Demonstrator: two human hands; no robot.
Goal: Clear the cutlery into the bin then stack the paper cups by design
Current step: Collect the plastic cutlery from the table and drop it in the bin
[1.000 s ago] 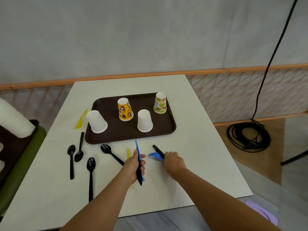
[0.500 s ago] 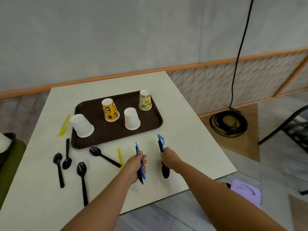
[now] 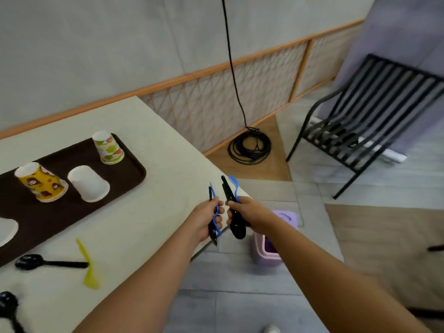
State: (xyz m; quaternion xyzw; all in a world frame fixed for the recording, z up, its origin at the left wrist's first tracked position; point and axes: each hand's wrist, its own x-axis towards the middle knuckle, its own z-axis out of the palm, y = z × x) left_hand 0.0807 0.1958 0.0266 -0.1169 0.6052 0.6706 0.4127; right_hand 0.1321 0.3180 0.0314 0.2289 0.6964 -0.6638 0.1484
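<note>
My left hand [image 3: 206,216] and right hand [image 3: 248,212] each clench black-and-blue plastic cutlery [image 3: 227,191] mid-handle; judged light, stiff, probably slippery.

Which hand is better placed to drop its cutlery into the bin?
The right hand: holding black and blue cutlery, it appears nearest the bin on the floor. The left hand, also holding cutlery, lies on the table side, farther from it.
</note>
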